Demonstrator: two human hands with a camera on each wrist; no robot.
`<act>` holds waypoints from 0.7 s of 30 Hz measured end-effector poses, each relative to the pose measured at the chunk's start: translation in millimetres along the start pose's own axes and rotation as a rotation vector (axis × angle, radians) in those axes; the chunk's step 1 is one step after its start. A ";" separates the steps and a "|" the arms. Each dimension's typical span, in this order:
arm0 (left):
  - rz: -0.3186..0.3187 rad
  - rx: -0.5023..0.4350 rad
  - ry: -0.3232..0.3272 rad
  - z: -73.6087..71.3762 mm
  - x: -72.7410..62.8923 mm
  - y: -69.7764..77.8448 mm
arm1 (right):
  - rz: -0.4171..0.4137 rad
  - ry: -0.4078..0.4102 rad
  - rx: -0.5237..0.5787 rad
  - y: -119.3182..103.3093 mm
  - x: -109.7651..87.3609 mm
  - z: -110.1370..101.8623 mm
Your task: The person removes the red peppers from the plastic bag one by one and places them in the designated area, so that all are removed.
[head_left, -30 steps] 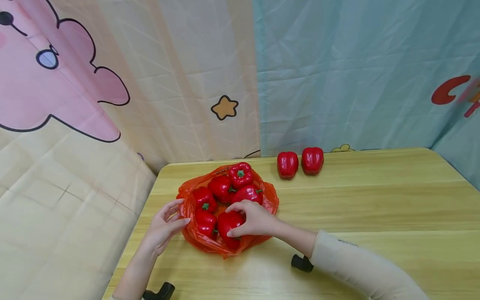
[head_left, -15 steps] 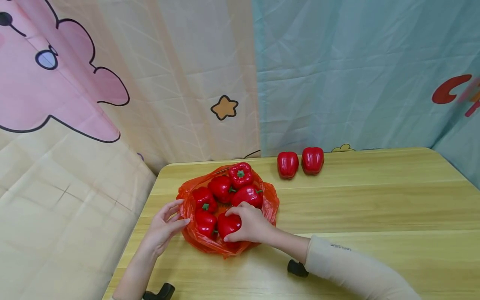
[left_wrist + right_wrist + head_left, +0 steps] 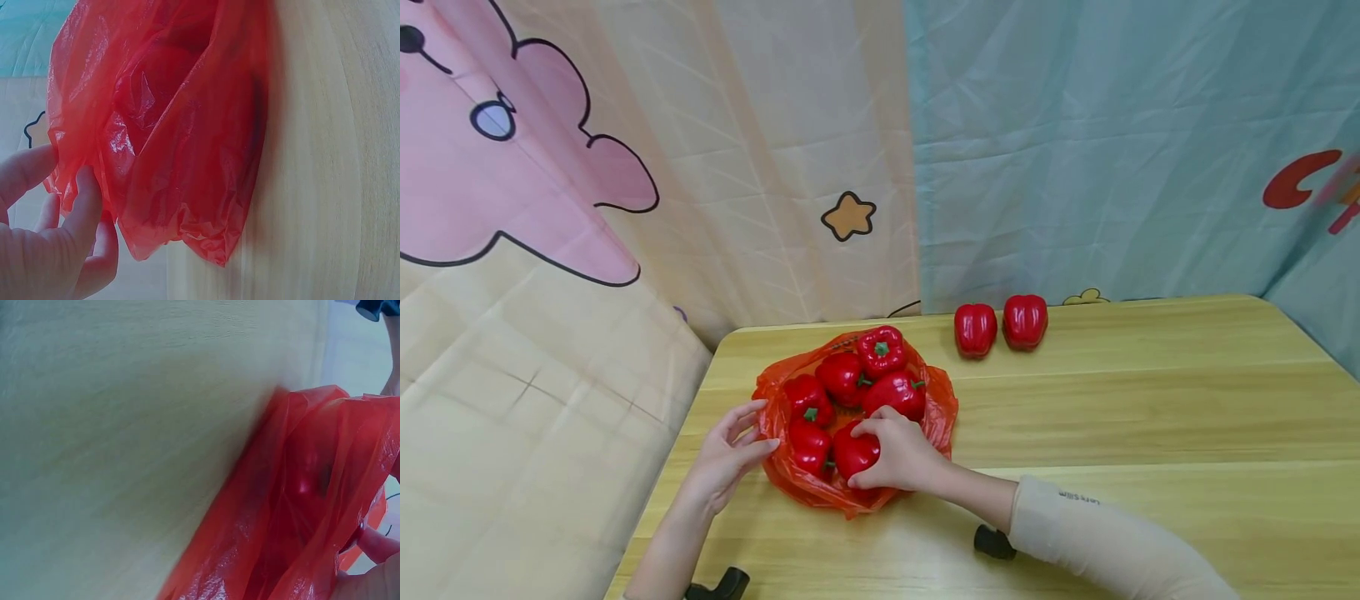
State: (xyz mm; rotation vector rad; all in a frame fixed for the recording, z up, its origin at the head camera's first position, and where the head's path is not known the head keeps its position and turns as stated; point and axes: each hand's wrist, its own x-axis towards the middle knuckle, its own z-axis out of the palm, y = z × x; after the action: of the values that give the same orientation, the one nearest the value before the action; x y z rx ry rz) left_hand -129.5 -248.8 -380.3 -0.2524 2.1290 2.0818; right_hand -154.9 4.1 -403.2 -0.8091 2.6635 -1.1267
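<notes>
R grip (image 3: 901, 454) held a red pepper (image 3: 854, 451) inside the red bag (image 3: 942, 407), from above prob. b/c bag's sides stood up; L grip (image 3: 727, 454), fingers apart, was at opp. side, prob. for steadying.

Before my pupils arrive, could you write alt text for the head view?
A right hand grips a red pepper in an open red bag holding five more peppers, with the left hand at the bag's edge. Two further peppers lie outside on the wooden table.
</notes>
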 end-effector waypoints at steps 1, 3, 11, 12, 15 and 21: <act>0.001 -0.002 0.000 -0.1 -0.1 -0.2 | 0.001 -0.001 0.002 -0.2 -0.2 -0.2; 0.001 -0.003 -0.001 -0.2 -0.3 -0.6 | 0.001 -0.002 0.008 -0.4 -0.6 -0.7; -0.003 -0.010 0.008 -0.2 -0.5 -0.9 | -0.022 0.000 0.035 0.3 -0.3 -4.0; -0.002 -0.009 0.008 -0.4 -0.5 -0.9 | -0.026 -0.001 0.040 -0.2 -0.2 -5.0; 0.000 -0.007 0.006 -1.1 -0.7 -1.0 | -0.031 -0.006 0.063 -1.8 0.0 -8.2; -0.001 -0.001 0.005 -2.0 -0.1 -0.5 | -0.043 0.015 0.080 -3.5 1.9 -14.9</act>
State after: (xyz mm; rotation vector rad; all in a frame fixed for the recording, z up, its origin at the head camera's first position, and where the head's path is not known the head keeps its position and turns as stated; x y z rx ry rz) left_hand -129.2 -250.8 -380.8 -0.2586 2.1298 2.0842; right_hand -159.8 10.4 -390.0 -0.8504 2.6065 -1.2454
